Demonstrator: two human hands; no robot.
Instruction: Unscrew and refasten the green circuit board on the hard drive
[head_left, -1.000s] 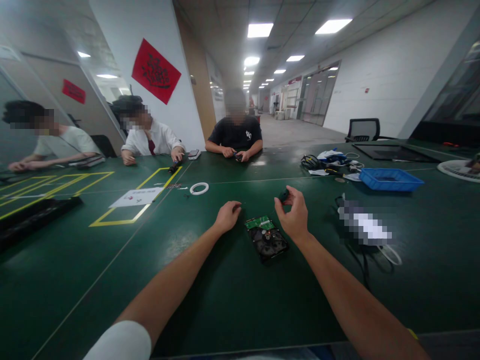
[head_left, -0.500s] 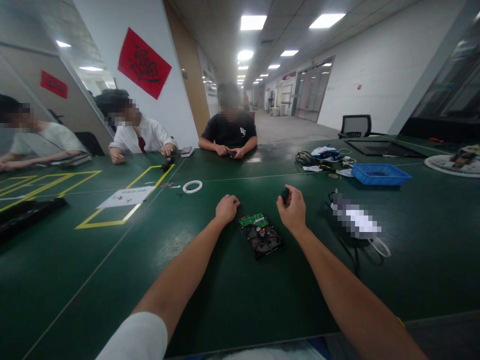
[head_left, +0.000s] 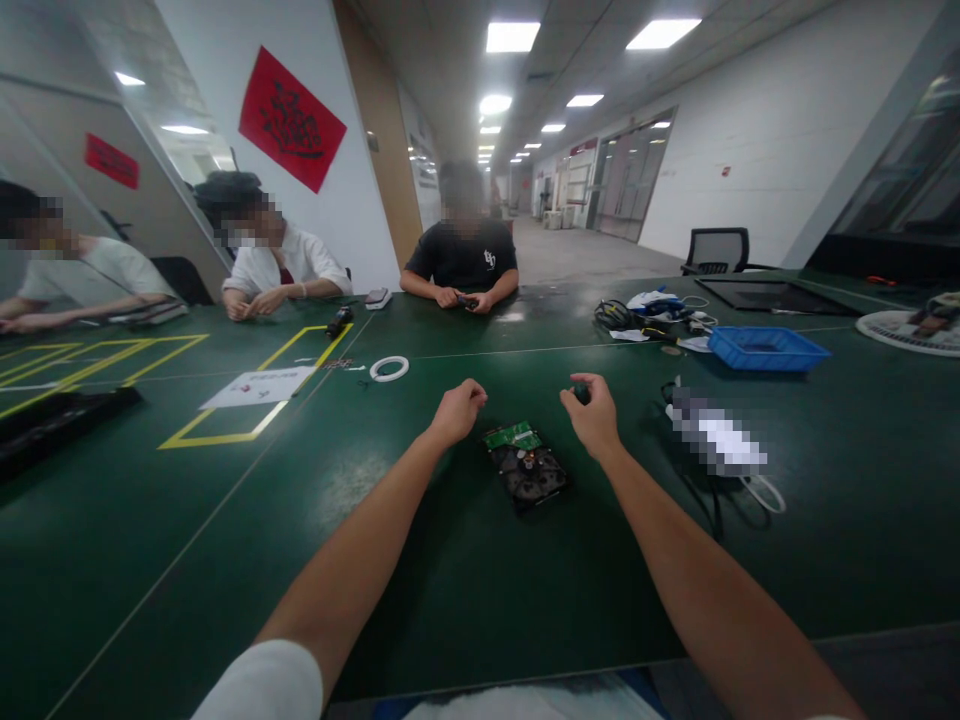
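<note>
One dark object (head_left: 581, 393), pinched in the right hand (head_left: 595, 412), seems mid-handling near the hard drive (head_left: 526, 470), its next move needing steadiness; left hand (head_left: 457, 412), grip unclear.

Bright ceiling panels (head_left: 512, 37), white wall (head_left: 795, 130), grey floor (head_left: 585, 256), black chair (head_left: 718, 248)

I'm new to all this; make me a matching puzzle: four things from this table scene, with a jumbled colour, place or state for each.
1. Hard drive
2. Right hand
3. Tray
4. Ring

A. White, left of the hard drive
B. Closed around a small dark object
C. Blue, on the right of the picture
D. Green and black

Pairs: 1-D, 2-B, 3-C, 4-A
</note>
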